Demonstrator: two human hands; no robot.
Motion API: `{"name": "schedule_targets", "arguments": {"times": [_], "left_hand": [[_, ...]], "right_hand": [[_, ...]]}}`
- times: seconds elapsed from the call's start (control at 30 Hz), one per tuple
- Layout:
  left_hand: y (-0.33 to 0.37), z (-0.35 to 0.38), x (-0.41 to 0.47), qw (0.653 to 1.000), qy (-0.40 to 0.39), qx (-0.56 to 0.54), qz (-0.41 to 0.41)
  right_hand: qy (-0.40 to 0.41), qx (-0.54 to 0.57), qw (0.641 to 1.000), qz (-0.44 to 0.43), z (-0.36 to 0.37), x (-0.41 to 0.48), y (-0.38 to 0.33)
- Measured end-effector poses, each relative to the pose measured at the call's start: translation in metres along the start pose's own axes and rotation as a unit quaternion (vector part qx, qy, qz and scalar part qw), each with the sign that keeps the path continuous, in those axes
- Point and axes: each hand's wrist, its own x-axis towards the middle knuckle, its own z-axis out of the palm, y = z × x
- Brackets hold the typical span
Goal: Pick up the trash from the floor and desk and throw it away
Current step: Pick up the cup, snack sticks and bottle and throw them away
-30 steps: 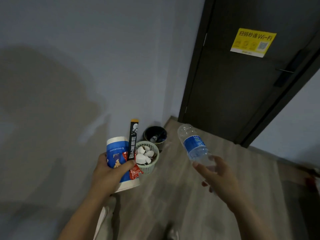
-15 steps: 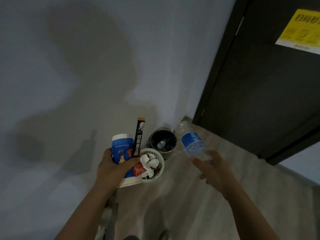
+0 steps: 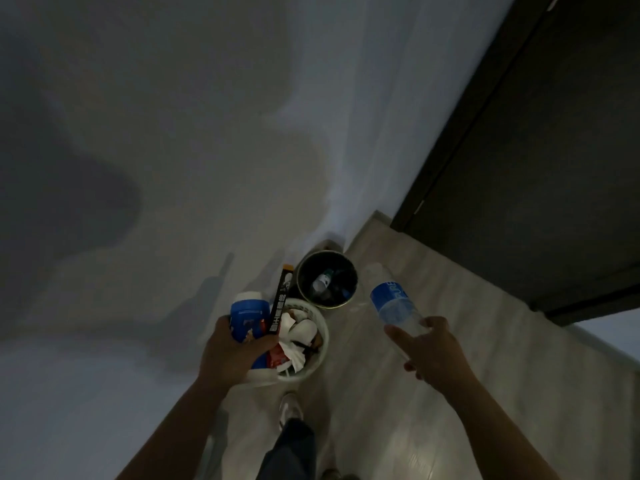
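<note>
Moved nearer the two bins since the earlier frame, with the view tipped down onto them and both hands carried forward.

Grips in the left hand a blue-and-white cup, a long black sachet and a red wrapper, with fingers curled round the bundle; holds it at the left rim of the white basket. Grips in the right hand the base of a clear bottle, with fingers wrapped round it; points its neck toward the dark bin, just beside the rim and not yet over the opening.

Judged late in this load: trash gathered and brought to the bins; nothing released yet; drop into the bins left to do. Cannot tell whether more is left on floor or counter.

Cup: probably coated paper, stiff, tapered; sachet: flat, narrow, glossy; wrapper: thin, crinkled; bottle: transparent plastic with blue label, light, likely to roll. Basket: round, pale, packed with crumpled white paper. Dark bin: round, deep, with a small bottle inside. Floor: pale wood-grain planks, smooth.
</note>
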Motion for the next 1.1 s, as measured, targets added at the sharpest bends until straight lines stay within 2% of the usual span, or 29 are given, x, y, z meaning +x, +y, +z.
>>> {"name": "schedule_targets", "arguments": {"times": [0.1, 0.27, 0.47, 0.67, 0.93, 1.1], "left_hand": [[-0.003, 0.014, 0.046, 0.998, -0.03, 0.051, -0.018], [-0.02, 0.052, 0.112, 0.99, -0.036, 0.111, -0.081], [-0.068, 0.11, 0.189, 0.975, -0.052, 0.166, -0.137], [-0.123, 0.163, 0.255, 0.963, -0.07, 0.175, -0.192], [-0.191, 0.21, 0.323, 0.956, -0.051, 0.21, -0.196], [-0.199, 0.222, 0.336, 0.937, -0.026, 0.31, -0.156]], "right_hand": [[0.017, -0.011, 1.0, 0.021, 0.014, 0.042, -0.005], [-0.029, -0.042, 0.997, 0.056, 0.04, 0.112, 0.003], [-0.054, -0.053, 0.995, 0.07, 0.087, 0.214, 0.027], [-0.073, -0.045, 0.993, 0.086, 0.138, 0.308, 0.06], [-0.099, -0.053, 0.99, 0.085, 0.189, 0.384, 0.105], [-0.102, -0.066, 0.986, 0.11, 0.206, 0.403, 0.115]]}}
